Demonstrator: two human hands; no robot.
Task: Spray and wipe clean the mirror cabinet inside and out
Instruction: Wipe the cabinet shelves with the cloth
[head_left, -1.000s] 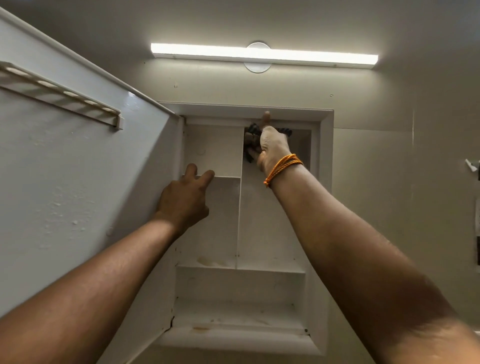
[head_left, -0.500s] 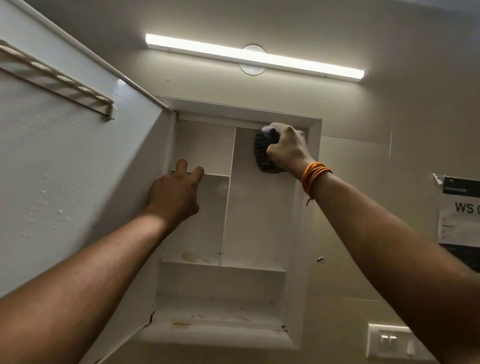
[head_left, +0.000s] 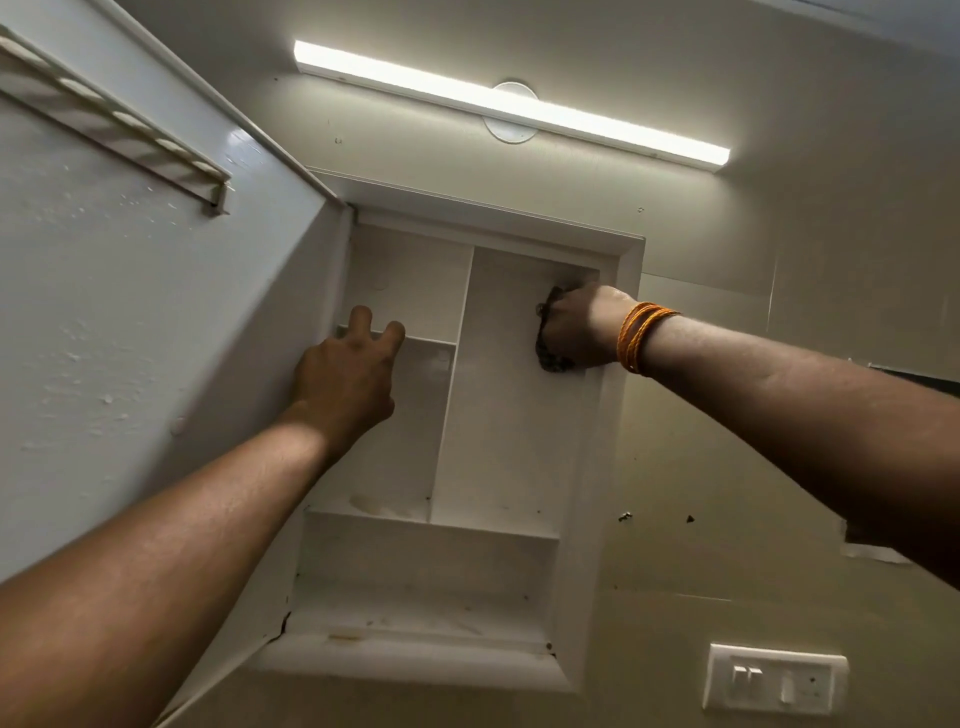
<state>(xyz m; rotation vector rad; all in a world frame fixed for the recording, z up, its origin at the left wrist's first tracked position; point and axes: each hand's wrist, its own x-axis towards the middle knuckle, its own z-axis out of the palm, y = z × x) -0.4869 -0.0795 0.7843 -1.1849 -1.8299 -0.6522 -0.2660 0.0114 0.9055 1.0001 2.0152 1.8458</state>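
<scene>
The cabinet (head_left: 498, 467) hangs open on the wall, its door (head_left: 130, 322) swung out to the left. The right hand (head_left: 582, 327) is inside the tall right compartment, up near its top and against the right inner wall, fingers curled round a dark cloth (head_left: 548, 358) that it presses to that wall; the cloth shows only as a dark edge at the left of and below the fist. The left hand (head_left: 345, 374) rests on the front edge of the small shelf (head_left: 431, 340) in the left compartment, two fingers (head_left: 361, 319) hooked over the edge, gripping it, well apart from the cloth.

Counted: one cabinet, one door, one cloth, two hands, one orange thread band (head_left: 641, 335) wound several times round the right wrist. On the wall there is one tube light (head_left: 511, 106) above the cabinet and one switch plate (head_left: 776, 680) at lower right.

Half a second ago the right hand held the cloth against the back panel at the top middle of the same compartment, and more of the cloth was visible; now it has shifted right to the side wall. The left hand stays on the shelf edge
</scene>
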